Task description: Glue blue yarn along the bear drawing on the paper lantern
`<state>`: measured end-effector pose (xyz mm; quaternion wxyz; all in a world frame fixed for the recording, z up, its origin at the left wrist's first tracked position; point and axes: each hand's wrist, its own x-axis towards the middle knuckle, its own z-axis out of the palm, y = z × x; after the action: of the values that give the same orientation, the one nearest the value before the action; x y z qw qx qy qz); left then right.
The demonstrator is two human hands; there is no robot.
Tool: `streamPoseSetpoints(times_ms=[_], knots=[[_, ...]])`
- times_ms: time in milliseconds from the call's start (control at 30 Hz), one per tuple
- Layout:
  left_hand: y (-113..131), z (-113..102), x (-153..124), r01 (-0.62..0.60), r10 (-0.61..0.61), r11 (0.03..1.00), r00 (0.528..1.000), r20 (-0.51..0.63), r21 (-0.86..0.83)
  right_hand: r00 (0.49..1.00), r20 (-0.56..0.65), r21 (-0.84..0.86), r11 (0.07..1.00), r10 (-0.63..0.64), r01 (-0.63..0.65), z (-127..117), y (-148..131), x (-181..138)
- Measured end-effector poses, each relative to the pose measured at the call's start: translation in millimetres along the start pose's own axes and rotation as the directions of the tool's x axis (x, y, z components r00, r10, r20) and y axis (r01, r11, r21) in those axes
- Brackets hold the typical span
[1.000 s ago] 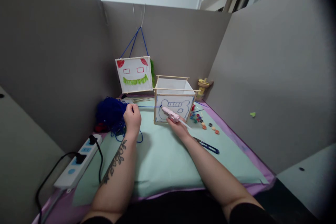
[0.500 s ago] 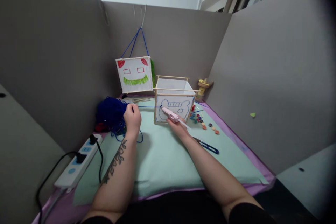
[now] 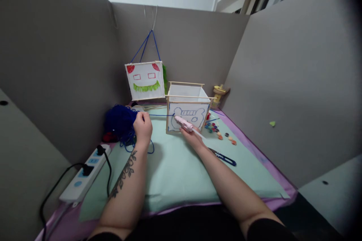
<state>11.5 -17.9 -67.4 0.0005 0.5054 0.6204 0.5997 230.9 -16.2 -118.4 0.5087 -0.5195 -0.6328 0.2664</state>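
Observation:
My left hand (image 3: pixel 143 128) is closed on a strand of blue yarn (image 3: pixel 158 115) that runs taut from its fingers to the paper box lantern (image 3: pixel 187 111). Beside that hand lies a heap of blue yarn (image 3: pixel 118 120). My right hand (image 3: pixel 192 136) grips a pink glue gun (image 3: pixel 183 123), its nozzle pointing left at the lantern's front face, near the blue bear outline drawn there. The lantern has a wooden stick frame and stands open at the top.
A finished lantern with a red and green face (image 3: pixel 144 80) hangs on blue cord at the back. Several coloured buttons (image 3: pixel 217 130) and blue snips (image 3: pixel 224 157) lie to the right. A white power strip (image 3: pixel 85 173) with black plugs sits at left. Grey partitions enclose the green mat (image 3: pixel 175 173).

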Motion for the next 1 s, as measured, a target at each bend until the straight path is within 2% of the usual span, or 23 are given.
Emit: streamPoseSetpoints(times_ms=[500,1000], knots=[[-1.2,0.9,0.0,-0.019,0.018,0.998,1.000,-0.020,-0.055,0.998,0.058,-0.045,0.999,0.004,-0.002,-1.3,3.3,0.3],[1.0,-0.6,-1.2,-0.016,0.015,0.998,1.000,-0.014,-0.054,0.999,0.010,-0.032,0.999,-0.041,0.041,0.2,3.4,-0.2]])
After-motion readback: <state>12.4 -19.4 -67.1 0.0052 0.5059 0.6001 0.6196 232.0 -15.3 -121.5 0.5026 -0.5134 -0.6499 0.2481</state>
